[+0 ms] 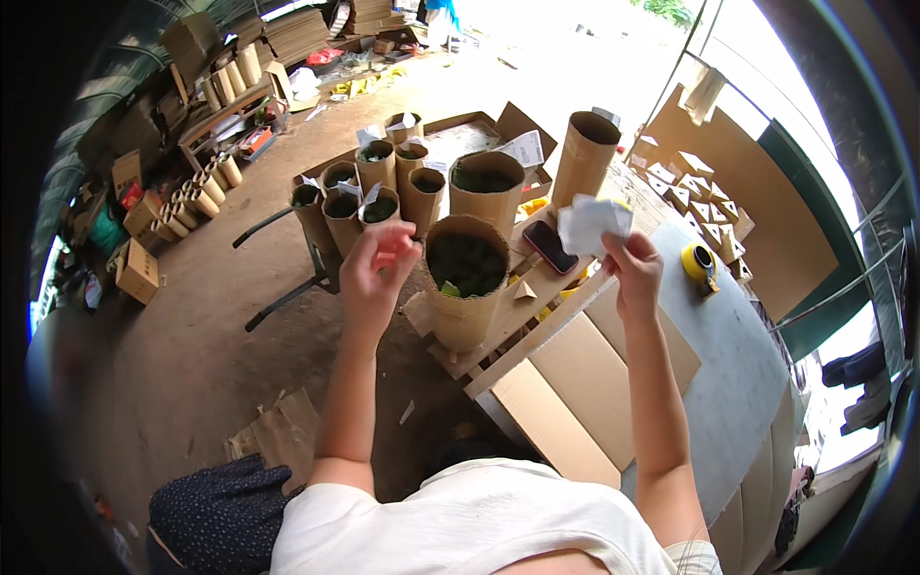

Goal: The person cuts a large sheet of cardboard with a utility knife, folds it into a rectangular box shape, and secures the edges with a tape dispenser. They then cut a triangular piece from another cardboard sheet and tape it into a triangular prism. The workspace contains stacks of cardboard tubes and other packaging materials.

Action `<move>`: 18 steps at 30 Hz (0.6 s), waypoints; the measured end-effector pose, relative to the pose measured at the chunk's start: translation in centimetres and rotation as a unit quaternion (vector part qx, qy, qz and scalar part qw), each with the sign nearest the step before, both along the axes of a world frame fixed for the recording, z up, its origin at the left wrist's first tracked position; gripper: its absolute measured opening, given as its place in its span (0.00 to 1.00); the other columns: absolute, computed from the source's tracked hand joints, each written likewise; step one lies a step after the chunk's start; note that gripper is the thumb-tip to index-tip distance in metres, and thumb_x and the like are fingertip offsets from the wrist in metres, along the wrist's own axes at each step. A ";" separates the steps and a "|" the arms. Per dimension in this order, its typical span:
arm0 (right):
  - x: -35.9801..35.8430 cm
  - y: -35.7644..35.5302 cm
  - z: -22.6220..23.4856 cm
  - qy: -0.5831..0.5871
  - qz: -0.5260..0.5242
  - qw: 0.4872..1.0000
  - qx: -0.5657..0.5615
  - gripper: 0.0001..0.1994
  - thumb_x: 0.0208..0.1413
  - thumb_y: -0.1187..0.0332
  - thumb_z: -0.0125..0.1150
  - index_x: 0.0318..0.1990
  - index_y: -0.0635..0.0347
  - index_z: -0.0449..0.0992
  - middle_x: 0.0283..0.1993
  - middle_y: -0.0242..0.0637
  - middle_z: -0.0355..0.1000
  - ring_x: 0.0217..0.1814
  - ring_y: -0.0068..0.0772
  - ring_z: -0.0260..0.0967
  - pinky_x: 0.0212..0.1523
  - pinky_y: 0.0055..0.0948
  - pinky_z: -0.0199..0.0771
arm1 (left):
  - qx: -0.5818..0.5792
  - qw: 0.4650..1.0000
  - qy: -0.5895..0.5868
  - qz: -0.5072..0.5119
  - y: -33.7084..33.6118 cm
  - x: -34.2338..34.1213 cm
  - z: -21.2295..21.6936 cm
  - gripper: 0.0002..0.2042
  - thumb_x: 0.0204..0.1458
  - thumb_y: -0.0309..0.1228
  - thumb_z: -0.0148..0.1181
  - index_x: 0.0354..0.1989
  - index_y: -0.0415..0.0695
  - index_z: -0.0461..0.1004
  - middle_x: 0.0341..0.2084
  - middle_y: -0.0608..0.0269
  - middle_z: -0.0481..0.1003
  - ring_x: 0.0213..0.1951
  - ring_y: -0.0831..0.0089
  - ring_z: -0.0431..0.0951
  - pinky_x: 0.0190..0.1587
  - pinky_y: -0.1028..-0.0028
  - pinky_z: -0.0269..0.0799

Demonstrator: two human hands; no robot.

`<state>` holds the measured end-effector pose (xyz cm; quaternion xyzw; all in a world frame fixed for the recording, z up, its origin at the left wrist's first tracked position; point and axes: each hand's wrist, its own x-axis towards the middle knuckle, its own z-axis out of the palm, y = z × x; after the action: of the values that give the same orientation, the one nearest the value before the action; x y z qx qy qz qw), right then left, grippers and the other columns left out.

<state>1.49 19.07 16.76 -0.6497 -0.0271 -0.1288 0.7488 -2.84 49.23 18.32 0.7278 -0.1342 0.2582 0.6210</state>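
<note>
My right hand (pixel 632 268) pinches a small stack of white paper slips (pixel 594 225) above the edge of the table. Left of the front cardboard tube (pixel 465 287), my left hand (pixel 381 264) is raised with its fingers curled together; whatever they hold, if anything, is too small to make out. That tube stands upright, with dark green leaves (pixel 467 261) inside its rim. Behind it is a second leaf-filled tube (pixel 487 187). A dark phone (pixel 550 247) lies on the wooden ledge beside the slips.
Several narrower plant tubes (pixel 376 168), some with white slips, stand on a cart (pixel 287 287) at left. A tall tube (pixel 585 158) rises behind the phone. Flat cardboard (pixel 565 383) and a yellow tape roll (pixel 700 264) lie on the grey table (pixel 738 355).
</note>
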 end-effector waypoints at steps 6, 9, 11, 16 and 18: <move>1.9 -5.4 -16.8 0.348 -0.006 0.937 -0.020 0.05 0.55 0.71 0.51 0.37 0.59 0.71 0.29 0.33 0.71 0.27 0.25 0.69 0.30 0.24 0.74 | 0.388 0.871 -0.036 -0.299 -5.5 -8.8 -9.1 0.35 0.28 0.46 0.69 0.51 0.50 0.68 0.47 0.65 0.69 0.53 0.65 0.65 0.55 0.62 0.57; 4.2 -4.1 -21.2 0.382 0.003 0.923 0.057 0.07 0.55 0.71 0.50 0.41 0.60 0.69 0.31 0.37 0.70 0.30 0.28 0.70 0.32 0.27 0.75 | 0.523 0.810 0.007 -0.266 -7.5 -11.8 -14.8 0.27 0.35 0.40 0.66 0.49 0.59 0.69 0.50 0.71 0.67 0.55 0.70 0.63 0.51 0.60 0.60; 5.9 -3.9 -22.5 0.380 -0.004 0.917 0.119 0.08 0.55 0.71 0.50 0.42 0.60 0.68 0.31 0.37 0.70 0.30 0.30 0.70 0.33 0.27 0.75 | 0.480 0.849 -0.026 -0.217 -8.6 -12.1 -17.5 0.19 0.38 0.38 0.63 0.43 0.58 0.72 0.47 0.75 0.69 0.53 0.73 0.65 0.46 0.63 0.64; 6.9 -0.1 -20.5 0.335 -0.079 0.938 -0.033 0.13 0.53 0.61 0.56 0.44 0.56 0.69 0.39 0.35 0.68 0.32 0.27 0.68 0.28 0.23 0.69 | 0.455 0.860 -0.054 -0.224 -9.4 -12.0 -17.8 0.08 0.41 0.33 0.56 0.32 0.53 0.72 0.37 0.75 0.72 0.47 0.75 0.69 0.34 0.74 0.68; 4.0 4.5 -13.3 0.111 0.003 0.993 -0.024 0.18 0.52 0.59 0.57 0.49 0.55 0.68 0.45 0.32 0.68 0.32 0.22 0.66 0.29 0.22 0.67 | 0.403 0.885 -0.048 -0.229 -10.1 -11.8 -19.3 0.04 0.41 0.31 0.53 0.27 0.50 0.69 0.31 0.73 0.71 0.43 0.73 0.70 0.30 0.75 0.69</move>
<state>5.49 23.61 3.43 -0.6777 0.0511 -0.0524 0.7317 -14.63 39.12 -0.94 0.8509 -0.4198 0.0669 0.3086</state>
